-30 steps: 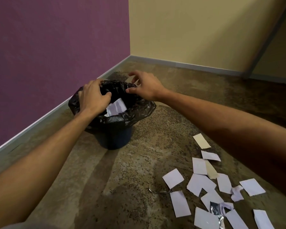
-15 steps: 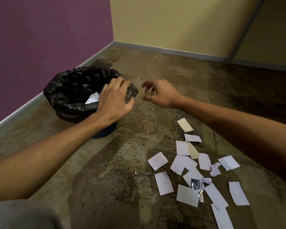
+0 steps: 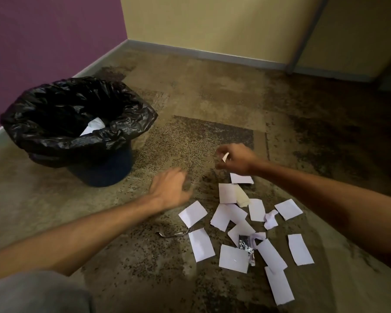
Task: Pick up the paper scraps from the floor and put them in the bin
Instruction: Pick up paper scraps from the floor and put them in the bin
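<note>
- Speckled brown carpet floor (image 3: 212, 91) runs to a corner where a purple wall (image 3: 43, 37) meets a yellow wall (image 3: 212, 19).
- Nearest the camera, white paper scraps (image 3: 233, 258) lie scattered flat on the floor at lower right, some overlapping; a crumpled foil wrapper (image 3: 246, 247) sits among them.
- Just beyond the near scraps, the left hand (image 3: 169, 190) hovers low over bare floor, blurred, its fingers curled loosely; whether it holds anything cannot be told.
- Farther on, the right hand (image 3: 235, 160) is raised above the far edge of the pile, its fingers pinched on a small pale scrap (image 3: 225, 157).
- Farthest left, the bin (image 3: 104, 170), dark blue and lined with a black plastic bag (image 3: 127, 118), stands by the purple wall, white paper visible inside.
</note>
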Demonstrator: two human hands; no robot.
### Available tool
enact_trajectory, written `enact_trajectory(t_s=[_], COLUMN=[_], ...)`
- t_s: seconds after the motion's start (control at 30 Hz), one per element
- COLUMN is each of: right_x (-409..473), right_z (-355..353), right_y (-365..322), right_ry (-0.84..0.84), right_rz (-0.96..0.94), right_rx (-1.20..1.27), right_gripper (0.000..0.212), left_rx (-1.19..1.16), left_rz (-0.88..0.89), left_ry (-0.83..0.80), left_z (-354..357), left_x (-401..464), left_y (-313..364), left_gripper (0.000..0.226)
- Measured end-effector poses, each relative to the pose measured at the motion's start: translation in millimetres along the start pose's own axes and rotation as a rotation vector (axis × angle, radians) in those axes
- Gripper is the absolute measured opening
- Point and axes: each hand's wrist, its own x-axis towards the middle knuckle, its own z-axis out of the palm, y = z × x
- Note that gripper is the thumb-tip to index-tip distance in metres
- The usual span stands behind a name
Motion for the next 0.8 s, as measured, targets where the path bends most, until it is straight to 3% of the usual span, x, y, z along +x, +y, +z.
enact_trajectory(t_s=[0.07,0.13,0.37,0.57,0.8], right_x=[-2,-6,-14,-12,-11], right_z=[13,24,60,81,96], right_y=[17,27,45,47,51], right_ry=[-0.025,-0.062,-0.166,-0.227,-0.307], right_rz=[0.031,0.074,0.139,0.125,0.154], right_rx=[0.001,0.039,-0.096,-0.292,-0.367], right_gripper=[0.028,0.036,0.056,0.068,0.078], left_rx=[-0.026,-0.028,0.083,0.159,0.071], left_rz=[0.005,-0.005,-0.039,0.003,0.017], left_ry=[-0.044,-0.104,-0.298,-0.272,-0.253], left_z=[14,22,46,65,70], left_x=[-5,-8,-8,-10,-11], left_y=[-1,-1,-2,4,7], left_gripper=[0.029,0.028,0.055,0.076,0.075])
